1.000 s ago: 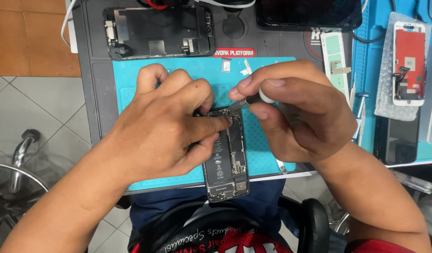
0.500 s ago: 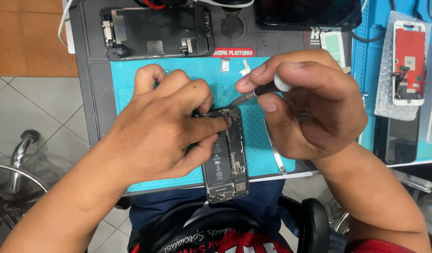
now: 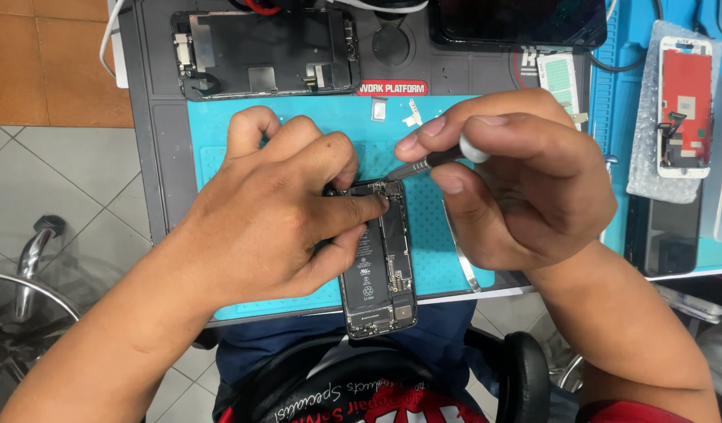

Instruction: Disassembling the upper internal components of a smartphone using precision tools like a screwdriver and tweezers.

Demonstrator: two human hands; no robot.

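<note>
Steadying opened phone (image 3: 379,266) w/ left hand (image 3: 275,219), driving small screwdriver (image 3: 431,160) w/ right hand (image 3: 517,180).

Phone lies face-open on teal mat (image 3: 220,157), near edge, hanging partly over bench lip; left fingers clamp upper body, index pressed across top, prob. to stop it twisting. Right thumb + fingers pinch driver shaft, white cap against index for downward pressure; tip at phone's far right corner. Removed screen assy (image 3: 263,53) parked far left, spare red-backed display (image 3: 684,106) far right, metal strip (image 3: 460,254) just right of phone.
</note>
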